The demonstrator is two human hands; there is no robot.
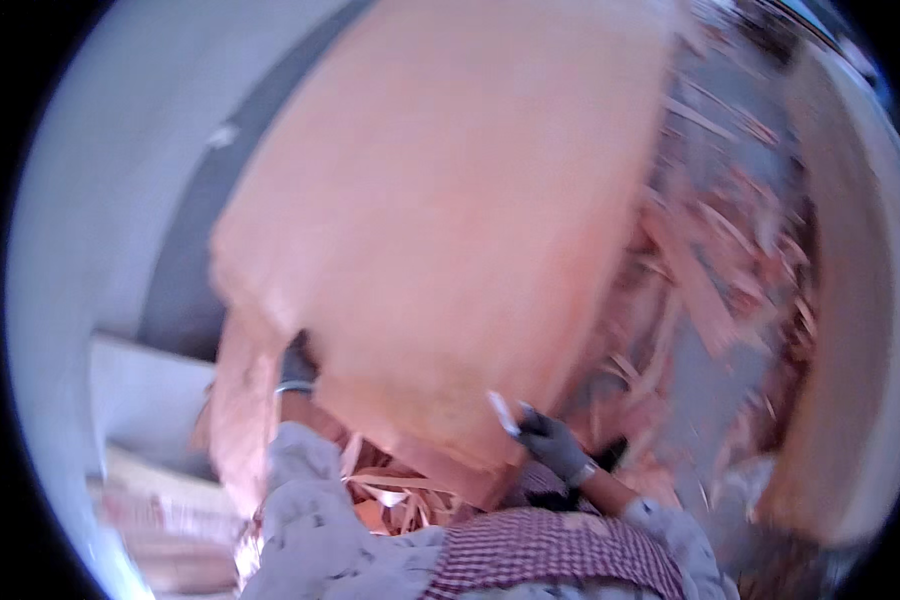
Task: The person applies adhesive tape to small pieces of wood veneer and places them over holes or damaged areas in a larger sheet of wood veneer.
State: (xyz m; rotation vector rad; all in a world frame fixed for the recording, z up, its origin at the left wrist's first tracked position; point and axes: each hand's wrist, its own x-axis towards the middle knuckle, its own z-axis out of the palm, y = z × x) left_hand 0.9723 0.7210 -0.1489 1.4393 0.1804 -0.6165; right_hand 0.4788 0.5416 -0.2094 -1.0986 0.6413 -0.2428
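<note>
A large stack or slab of peach-coloured veneer sheets [450,220] stretches away in front of me; motion blurs its edges. My left hand [298,362], in a dark glove, is at its near left edge, beside a narrow strip of veneer [245,390] that angles off there. The fingers of that hand are smeared and partly hidden. At the near right corner my right hand [552,442], in a grey glove, is closed on a slim whitish blade-like tool [504,413], which points up and left over the sheet. Its exact kind is too blurred to tell.
Torn veneer scraps [705,270] litter the grey floor on the right, with more strips [410,490] below the near edge. A long curved-looking pale stack [840,330] stands at the far right. White boards [150,400] lie at the left, near a pale wall [100,220].
</note>
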